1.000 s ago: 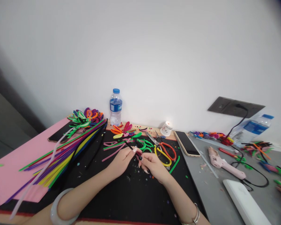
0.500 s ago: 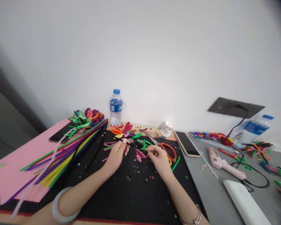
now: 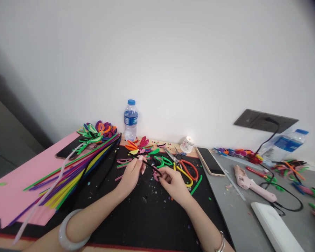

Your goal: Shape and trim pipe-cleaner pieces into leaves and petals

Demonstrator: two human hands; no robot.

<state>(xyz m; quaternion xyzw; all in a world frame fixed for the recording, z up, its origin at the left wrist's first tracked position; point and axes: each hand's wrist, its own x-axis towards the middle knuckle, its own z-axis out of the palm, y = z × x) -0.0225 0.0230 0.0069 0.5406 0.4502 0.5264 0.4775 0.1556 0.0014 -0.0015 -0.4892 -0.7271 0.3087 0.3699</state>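
Note:
A black pipe cleaner (image 3: 151, 165) stretches between my two hands over the black mat (image 3: 136, 217). My left hand (image 3: 133, 172) pinches it near its left end, which sticks out past the fingers. At its other end, the fingertips of my right hand (image 3: 173, 182) are closed on it. Pink loops (image 3: 155, 175) of pipe cleaner lie just beside my right fingertips, partly hidden. Behind my hands are green pipe cleaner loops (image 3: 163, 161), a yellow bent piece (image 3: 187, 177), and scissors with orange handles (image 3: 190, 169).
A bundle of coloured pipe cleaners (image 3: 76, 175) lies on pink sheet (image 3: 5, 196) at left. A water bottle (image 3: 131, 120) and paper cup (image 3: 187, 144) stand by the wall. To the right are a phone (image 3: 210, 161), a pink glue gun (image 3: 254, 185) and a white box-like object (image 3: 275, 227).
My right hand has moved left and slightly down, closer to my left hand, uncovering more of the yellow piece. The black pipe cleaner now slopes more steeply between them.

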